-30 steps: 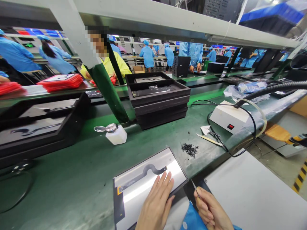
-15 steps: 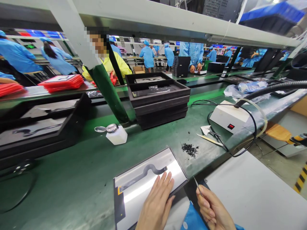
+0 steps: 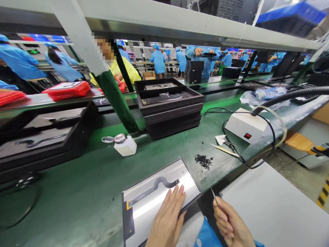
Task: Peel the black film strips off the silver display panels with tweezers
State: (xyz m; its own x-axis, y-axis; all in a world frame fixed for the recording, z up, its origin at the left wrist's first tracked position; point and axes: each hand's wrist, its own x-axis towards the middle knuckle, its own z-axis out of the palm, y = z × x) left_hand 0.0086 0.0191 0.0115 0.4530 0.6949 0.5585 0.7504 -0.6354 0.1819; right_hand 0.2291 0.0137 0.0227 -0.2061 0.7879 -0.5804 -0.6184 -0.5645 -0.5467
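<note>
A green worktop point(image 3: 84, 192) was seen across the scene, with a flat white surface point(image 3: 277, 206) set beyond its near edge at the right. At the far left, black trays point(image 3: 84, 137) were stacked, and grey panels bearing dark strips were held in the uppermost one. A central stack of black trays point(image 3: 174, 120) was placed toward the back of the worktop. To its right, a white box point(image 3: 246, 125) was marked by a red switch on its front. A silvery display panel point(image 3: 146, 212) was laid near the front edge of the worktop, its lower part cut off by the border of the view. The left hand point(image 3: 167, 218) was pressed flat upon the panel's right half, with fingers extended and nothing grasped. The right hand point(image 3: 230, 219) was held just beside the panel's right corner, its fingers closed about a slim tool. A white bottle point(image 3: 125, 145) with a raised metal lid was positioned in front of the central stack. A dark ribbon cable point(image 3: 155, 185) was curved across the panel. Between panel and box, a pile of black scraps point(image 3: 203, 161) was gathered near a pale pointed stick point(image 3: 224, 150). The slim tool point(image 3: 214, 196), metallic and tapered, was pointed upward, clear of the panel.
</note>
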